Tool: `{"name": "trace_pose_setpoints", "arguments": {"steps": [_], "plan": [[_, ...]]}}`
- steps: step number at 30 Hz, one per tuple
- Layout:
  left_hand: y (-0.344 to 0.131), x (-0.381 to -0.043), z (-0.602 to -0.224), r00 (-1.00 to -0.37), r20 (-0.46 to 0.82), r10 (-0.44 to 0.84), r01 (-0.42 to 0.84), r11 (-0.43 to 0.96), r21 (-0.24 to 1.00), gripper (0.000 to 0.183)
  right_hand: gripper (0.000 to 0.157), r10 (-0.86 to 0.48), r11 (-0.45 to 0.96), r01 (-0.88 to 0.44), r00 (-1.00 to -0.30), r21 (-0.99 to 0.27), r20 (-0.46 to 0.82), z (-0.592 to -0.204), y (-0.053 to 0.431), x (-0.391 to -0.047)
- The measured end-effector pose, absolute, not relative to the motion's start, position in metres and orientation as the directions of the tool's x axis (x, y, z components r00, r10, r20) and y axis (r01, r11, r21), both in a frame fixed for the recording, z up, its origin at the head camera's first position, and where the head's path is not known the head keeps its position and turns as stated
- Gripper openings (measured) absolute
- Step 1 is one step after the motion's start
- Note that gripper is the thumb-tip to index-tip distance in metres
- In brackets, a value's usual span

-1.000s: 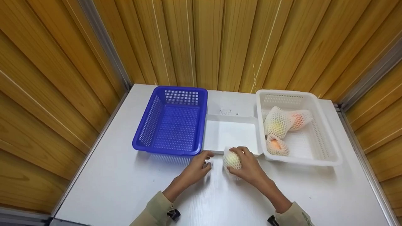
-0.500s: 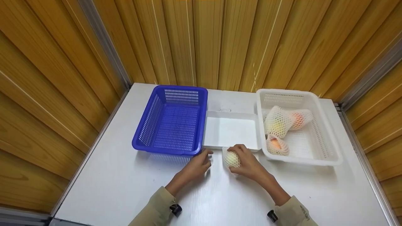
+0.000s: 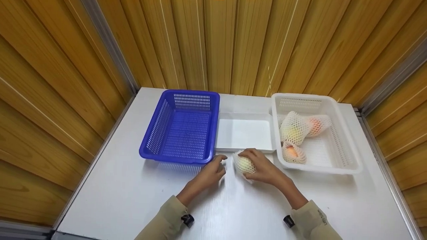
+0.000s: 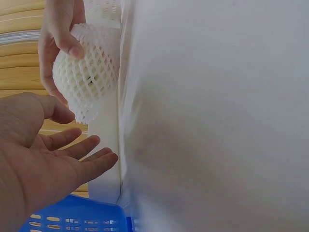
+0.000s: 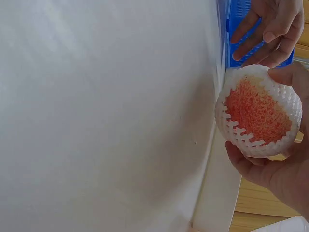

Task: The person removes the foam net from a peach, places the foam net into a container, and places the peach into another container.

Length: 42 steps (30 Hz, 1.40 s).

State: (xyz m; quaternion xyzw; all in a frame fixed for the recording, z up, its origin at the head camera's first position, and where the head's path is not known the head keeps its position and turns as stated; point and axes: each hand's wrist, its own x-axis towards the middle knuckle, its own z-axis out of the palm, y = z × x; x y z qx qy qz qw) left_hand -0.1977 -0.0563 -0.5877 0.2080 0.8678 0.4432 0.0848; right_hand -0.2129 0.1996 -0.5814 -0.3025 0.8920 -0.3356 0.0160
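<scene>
Gripped round, red-and-yellow fruit (image 5: 258, 111) in white foam netting (image 4: 99, 60) with curled right hand (image 3: 262, 166), seemingly against rolling, with left hand (image 3: 211, 171) empty, half-spread.

Beyond the grip (image 3: 264, 167) and on both sides, I see wood-grained panelling (image 3: 218, 46) with grey metal strips (image 3: 106, 41) in its corners. Beneath the grip, I get a white tabletop (image 3: 123, 190) catching glare.

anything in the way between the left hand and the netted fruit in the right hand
Nothing visible: the head view shows an open gap between the left hand and the netted fruit. The right hand grips it mainly from the opposite side.
</scene>
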Motion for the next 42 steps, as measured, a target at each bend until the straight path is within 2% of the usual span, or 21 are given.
{"name": "trace_pose_setpoints", "arguments": {"steps": [7, 12, 20, 28, 36, 42], "plan": [[-0.059, -0.195, -0.587, -0.897, 0.051, 0.439, 0.301, 0.522, 0.798, 0.043, 0.069, -0.665, 0.537, -0.59, -0.736, -0.603, 0.128, -0.584, 0.205, -0.21], [-0.058, -0.192, -0.588, -0.898, 0.064, 0.435, 0.301, 0.503, 0.81, 0.043, 0.073, -0.665, 0.519, -0.625, -0.724, -0.582, 0.184, -0.583, 0.205, -0.209], [-0.056, -0.191, -0.591, -0.907, 0.067, 0.416, 0.296, 0.515, 0.804, 0.045, 0.077, -0.481, 0.625, -0.538, -0.836, -0.565, 0.264, -0.578, 0.206, -0.196], [-0.057, -0.19, -0.592, -0.913, 0.117, 0.39, 0.32, 0.509, 0.799, 0.052, 0.084, -0.353, 0.697, -0.46, -0.888, -0.55, 0.296, -0.581, 0.192, -0.177], [-0.056, -0.19, -0.591, -0.899, 0.139, 0.416, 0.357, 0.509, 0.783, 0.057, 0.1, -0.2, 0.707, -0.245, -0.969, -0.663, 0.144, -0.58, 0.182, -0.165], [-0.053, -0.192, -0.593, -0.88, 0.164, 0.445, 0.399, 0.509, 0.763, 0.058, 0.106, -0.138, 0.665, -0.136, -0.989, -0.734, 0.058, -0.586, 0.177, -0.162]]}}
